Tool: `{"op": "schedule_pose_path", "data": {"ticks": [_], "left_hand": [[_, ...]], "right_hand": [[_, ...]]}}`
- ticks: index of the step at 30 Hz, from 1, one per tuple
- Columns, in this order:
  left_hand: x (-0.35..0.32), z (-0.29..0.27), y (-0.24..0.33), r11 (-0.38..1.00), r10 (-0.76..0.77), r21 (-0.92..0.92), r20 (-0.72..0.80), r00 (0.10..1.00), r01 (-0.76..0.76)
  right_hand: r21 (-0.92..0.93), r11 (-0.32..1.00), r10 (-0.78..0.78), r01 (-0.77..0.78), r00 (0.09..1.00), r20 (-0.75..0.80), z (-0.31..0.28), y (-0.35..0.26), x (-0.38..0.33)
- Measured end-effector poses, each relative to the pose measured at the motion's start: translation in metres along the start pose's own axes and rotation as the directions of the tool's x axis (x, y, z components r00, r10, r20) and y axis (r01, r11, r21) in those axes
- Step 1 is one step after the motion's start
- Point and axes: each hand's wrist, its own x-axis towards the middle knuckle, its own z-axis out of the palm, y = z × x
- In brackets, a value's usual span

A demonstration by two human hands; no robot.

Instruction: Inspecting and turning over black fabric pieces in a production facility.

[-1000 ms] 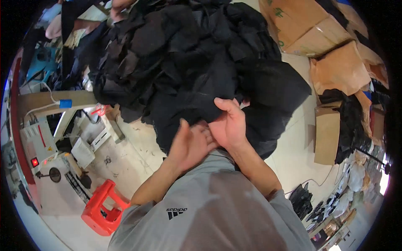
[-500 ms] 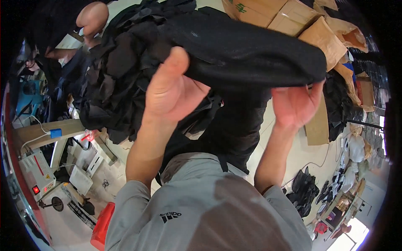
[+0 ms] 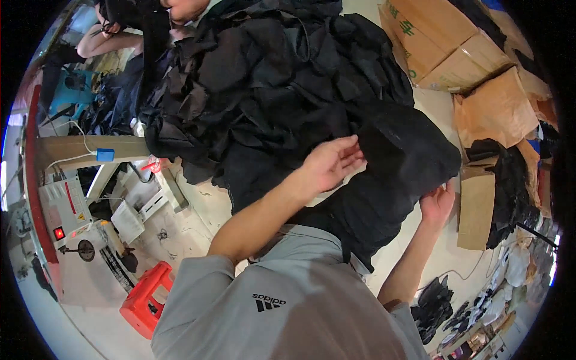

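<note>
A large heap of black garments point(image 3: 270, 78) fills the middle and top of the view. One black garment point(image 3: 396, 162) lies spread at the heap's right front edge. My left hand point(image 3: 333, 162) rests flat on this garment with the fingers apart. My right hand point(image 3: 437, 204) grips the garment's lower right edge, thumb and fingers pinched on the cloth. My grey shirt point(image 3: 282, 300) covers the lower middle.
Brown cardboard boxes point(image 3: 432, 42) and flattened cardboard point(image 3: 498, 114) stand at the right. A sewing machine table point(image 3: 66, 204) sits at the left, with a red plastic stool point(image 3: 144, 300) below it. Another person point(image 3: 150, 18) works at the top left. More dark cloth point(image 3: 516, 186) lies far right.
The black garment was held up high in both hands half a second ago; now it lies lowered on the heap's edge, my left hand flat on it and my right at its rim.
</note>
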Motion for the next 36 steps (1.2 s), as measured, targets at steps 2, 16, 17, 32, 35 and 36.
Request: {"op": "schedule_pose_path", "data": {"ticks": [2,16,17,32,35,36], "left_hand": [[0.013,-0.014,0.042,0.877,0.31,0.398,-0.043,0.95,-0.268],[-0.005,-0.025,0.139,0.577,0.592,0.569,0.201,0.78,-0.585],[-0.024,-0.015,0.115,0.526,0.669,0.487,0.269,0.692,-0.698],[-0.162,0.001,-0.035,0.03,0.872,0.552,0.393,0.291,-0.834],[-0.144,-0.008,-0.029,0.295,0.908,0.354,0.187,0.376,-0.888],[-0.142,-0.01,-0.023,0.511,0.831,0.112,0.188,0.523,-0.852]], "right_hand": [[-0.041,0.999,0.027,-0.028,0.999,-0.025,0.001,0.0,-0.004],[-0.6,0.24,-0.039,0.763,0.625,0.779,0.058,0.134,-0.152],[-0.678,0.47,0.179,0.565,0.691,0.7,0.065,0.153,-0.15],[-0.289,0.816,0.576,-0.5,0.743,0.342,0.099,0.176,-0.166],[-0.265,0.839,0.543,-0.475,0.761,0.356,0.108,0.166,-0.161],[-0.277,0.83,0.553,-0.483,0.778,0.299,0.11,0.162,-0.16]]}}
